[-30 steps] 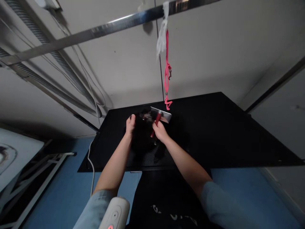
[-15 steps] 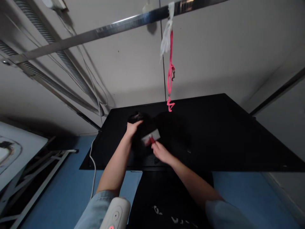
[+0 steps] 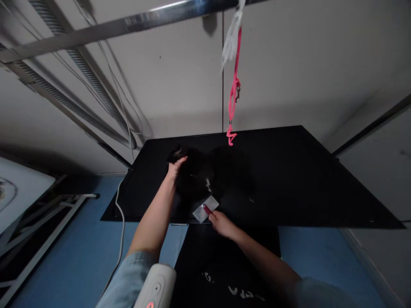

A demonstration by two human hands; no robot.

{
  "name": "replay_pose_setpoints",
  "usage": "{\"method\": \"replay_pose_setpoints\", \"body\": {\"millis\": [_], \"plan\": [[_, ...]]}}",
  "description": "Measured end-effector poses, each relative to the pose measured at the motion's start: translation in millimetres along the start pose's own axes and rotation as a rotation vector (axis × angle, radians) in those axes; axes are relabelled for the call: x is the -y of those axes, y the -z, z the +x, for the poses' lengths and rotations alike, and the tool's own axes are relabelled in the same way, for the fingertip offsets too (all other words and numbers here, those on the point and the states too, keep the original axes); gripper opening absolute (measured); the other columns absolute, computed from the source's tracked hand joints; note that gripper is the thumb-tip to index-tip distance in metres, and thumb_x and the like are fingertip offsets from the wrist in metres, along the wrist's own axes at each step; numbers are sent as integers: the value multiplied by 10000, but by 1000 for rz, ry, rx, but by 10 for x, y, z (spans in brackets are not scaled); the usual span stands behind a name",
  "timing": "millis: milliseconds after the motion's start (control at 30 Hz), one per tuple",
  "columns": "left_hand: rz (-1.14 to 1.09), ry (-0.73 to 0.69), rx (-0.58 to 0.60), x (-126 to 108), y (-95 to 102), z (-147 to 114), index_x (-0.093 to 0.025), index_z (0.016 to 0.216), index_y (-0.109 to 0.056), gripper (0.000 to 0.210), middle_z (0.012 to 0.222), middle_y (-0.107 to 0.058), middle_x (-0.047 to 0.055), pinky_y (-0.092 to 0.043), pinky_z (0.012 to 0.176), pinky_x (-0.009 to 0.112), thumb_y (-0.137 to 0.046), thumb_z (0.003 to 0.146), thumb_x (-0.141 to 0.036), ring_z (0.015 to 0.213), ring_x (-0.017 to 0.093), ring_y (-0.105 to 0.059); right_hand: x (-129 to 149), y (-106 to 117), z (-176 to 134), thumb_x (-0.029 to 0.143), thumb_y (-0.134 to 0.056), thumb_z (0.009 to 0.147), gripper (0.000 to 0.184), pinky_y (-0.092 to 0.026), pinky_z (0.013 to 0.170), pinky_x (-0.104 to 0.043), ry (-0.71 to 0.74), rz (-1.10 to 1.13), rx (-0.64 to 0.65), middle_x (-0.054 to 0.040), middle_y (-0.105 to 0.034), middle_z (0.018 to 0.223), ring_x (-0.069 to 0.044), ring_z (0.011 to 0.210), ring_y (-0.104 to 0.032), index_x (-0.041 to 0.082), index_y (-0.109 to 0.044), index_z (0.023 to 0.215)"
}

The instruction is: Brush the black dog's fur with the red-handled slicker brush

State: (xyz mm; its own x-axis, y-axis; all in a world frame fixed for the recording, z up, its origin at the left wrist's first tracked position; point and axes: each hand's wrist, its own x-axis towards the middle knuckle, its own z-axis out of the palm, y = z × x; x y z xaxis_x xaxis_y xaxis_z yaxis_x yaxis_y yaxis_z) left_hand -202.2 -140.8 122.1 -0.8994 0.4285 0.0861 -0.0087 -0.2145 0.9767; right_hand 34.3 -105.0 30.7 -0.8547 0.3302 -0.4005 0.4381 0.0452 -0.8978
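A black dog [image 3: 224, 169] lies or crouches on a black table [image 3: 308, 184]; its outline is hard to make out against the dark top. My left hand [image 3: 175, 166] is closed around the dog's head end at the left, the thumb pointing right. In my right hand [image 3: 222, 223] is a slicker brush [image 3: 198, 214] with a red handle and a pale, flat rectangular head. That brush is by the table's near edge, just below the dog's body and apart from the fur. A small white patch shows on the fur above it.
A pink loop leash [image 3: 234, 94] hangs from a metal bar [image 3: 141, 21] over the table. Grey ribbed hoses [image 3: 93, 81] run along the left wall. A white cable [image 3: 122, 218] drops past the table's left edge. A white device [image 3: 157, 286] sits low in front of me.
My right hand has drawn the brush down from the dog's fur toward the near table edge. My left hand stays at the dog's head. The view has shifted slightly.
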Motion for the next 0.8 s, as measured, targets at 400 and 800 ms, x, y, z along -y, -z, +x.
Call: {"method": "replay_pose_setpoints", "body": {"millis": [400, 800], "plan": [[-27, 49, 120, -86, -213, 8, -165, 912, -699, 485, 859, -708, 48, -534, 807, 373, -838, 491, -362, 831, 249, -666, 111, -140, 67, 402, -474, 860, 203, -271, 346, -180, -129, 403, 269, 76, -516, 527, -79, 357, -442, 206, -433, 834], [9, 70, 143, -131, -264, -1, -159, 886, -701, 469, 842, -705, 51, -537, 780, 375, -844, 479, -343, 802, 250, -665, 155, -264, 85, 500, -528, 808, 305, -299, 377, -184, 8, 569, 179, 85, -493, 539, -68, 380, -425, 210, -457, 869]]}}
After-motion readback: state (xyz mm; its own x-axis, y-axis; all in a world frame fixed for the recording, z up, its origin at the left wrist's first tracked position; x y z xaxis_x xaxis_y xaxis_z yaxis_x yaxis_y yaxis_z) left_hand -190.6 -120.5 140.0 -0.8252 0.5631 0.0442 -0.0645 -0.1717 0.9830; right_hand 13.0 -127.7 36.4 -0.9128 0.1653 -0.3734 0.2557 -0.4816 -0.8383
